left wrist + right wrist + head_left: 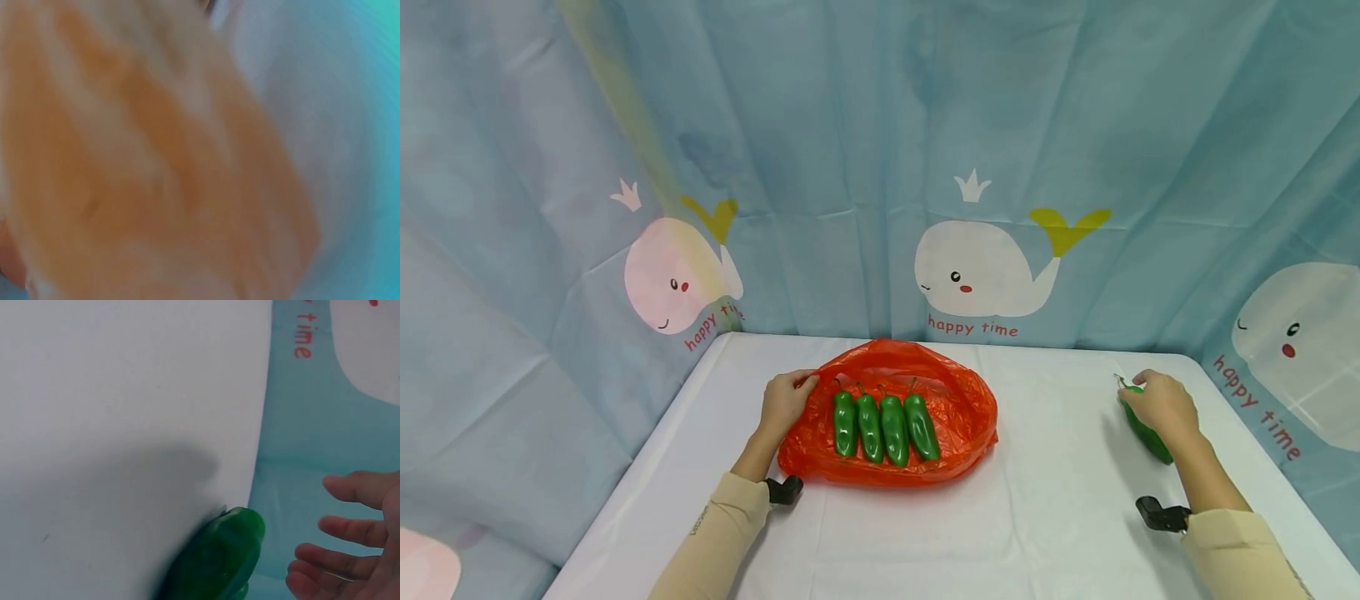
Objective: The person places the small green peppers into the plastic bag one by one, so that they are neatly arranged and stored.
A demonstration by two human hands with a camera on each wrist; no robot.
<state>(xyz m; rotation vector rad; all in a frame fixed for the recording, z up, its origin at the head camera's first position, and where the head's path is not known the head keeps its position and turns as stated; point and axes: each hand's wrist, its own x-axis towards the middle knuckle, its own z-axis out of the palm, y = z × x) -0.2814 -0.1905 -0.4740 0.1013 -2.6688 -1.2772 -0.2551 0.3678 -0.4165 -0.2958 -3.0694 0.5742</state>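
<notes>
An open red plastic bag (981, 408) lies on the white table, with several green peppers (869, 427) side by side in its mouth, stems toward the back. At the bag's left rim, my left hand (784, 404) pinches the plastic; a blurred orange sheet of the bag (156, 175) fills most of the left wrist view. Far to the right, my right hand (1161, 407) is over another green pepper (1146, 433), partly covering it. In the right wrist view, the fingers (350, 531) are spread, with a gap between them and that pepper (219, 562).
The white table (1060, 500) ends at the back and right against a blue curtain (820, 167) printed with whales. A black wrist camera (1163, 514) sits on the right wrist, and another black camera (784, 490) on the left.
</notes>
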